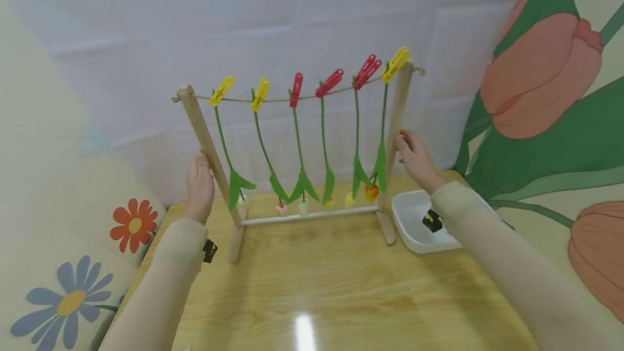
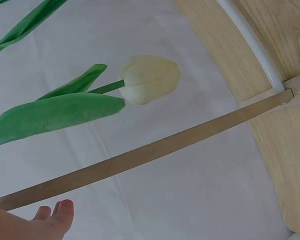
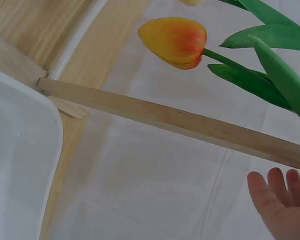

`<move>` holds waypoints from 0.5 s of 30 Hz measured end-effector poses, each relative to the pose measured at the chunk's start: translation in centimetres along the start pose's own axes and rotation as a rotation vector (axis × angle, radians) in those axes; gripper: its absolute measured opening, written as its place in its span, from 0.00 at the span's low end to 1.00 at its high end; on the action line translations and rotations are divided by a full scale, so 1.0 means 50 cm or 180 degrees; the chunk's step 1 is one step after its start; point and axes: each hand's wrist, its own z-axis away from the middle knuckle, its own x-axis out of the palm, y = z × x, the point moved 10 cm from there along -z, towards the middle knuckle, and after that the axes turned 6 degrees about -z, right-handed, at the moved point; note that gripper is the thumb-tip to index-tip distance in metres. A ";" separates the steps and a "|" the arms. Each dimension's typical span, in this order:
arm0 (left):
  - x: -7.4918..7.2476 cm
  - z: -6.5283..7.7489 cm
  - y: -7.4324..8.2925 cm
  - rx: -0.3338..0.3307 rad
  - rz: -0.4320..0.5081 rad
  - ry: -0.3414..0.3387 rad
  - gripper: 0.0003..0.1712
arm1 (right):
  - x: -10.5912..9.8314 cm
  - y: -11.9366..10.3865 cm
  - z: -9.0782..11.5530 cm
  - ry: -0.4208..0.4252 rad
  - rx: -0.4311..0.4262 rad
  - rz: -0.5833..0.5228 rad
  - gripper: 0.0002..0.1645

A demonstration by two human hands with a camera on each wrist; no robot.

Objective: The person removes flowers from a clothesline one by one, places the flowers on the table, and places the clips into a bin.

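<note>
A wooden drying rack stands on the table, with a left post (image 1: 202, 133), a right post (image 1: 401, 96) and a white crossbar (image 1: 312, 216). Twine (image 1: 278, 100) runs between the post tops. Yellow clothespins (image 1: 222, 91) and red clothespins (image 1: 329, 83) hold several tulips upside down on it, among them a white tulip (image 2: 150, 80) and an orange-yellow tulip (image 3: 175, 42). My left hand (image 1: 200, 186) rests against the left post's outer side, fingers extended. At the right post, my right hand (image 1: 416, 158) has its loosely bent fingertips right at the wood.
A white plastic basin (image 1: 407, 215) sits beside the rack's right foot. Behind the rack hangs a white cloth (image 1: 312, 4). Walls with painted flowers flank the wooden table (image 1: 317, 270) on both sides.
</note>
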 end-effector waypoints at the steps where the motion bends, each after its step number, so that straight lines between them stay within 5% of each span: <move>1: -0.003 0.003 0.002 -0.0010 0.0002 0.0009 0.35 | -0.002 0.000 0.002 0.0001 -0.0027 0.0015 0.30; 8: -0.022 0.023 0.002 -0.0086 -0.0063 0.0180 0.34 | -0.025 -0.033 0.024 0.0393 -0.0328 -0.0121 0.25; 15: -0.047 0.050 0.028 0.0271 -0.0020 0.0591 0.28 | -0.024 -0.109 0.050 0.0588 -0.0843 -0.0201 0.17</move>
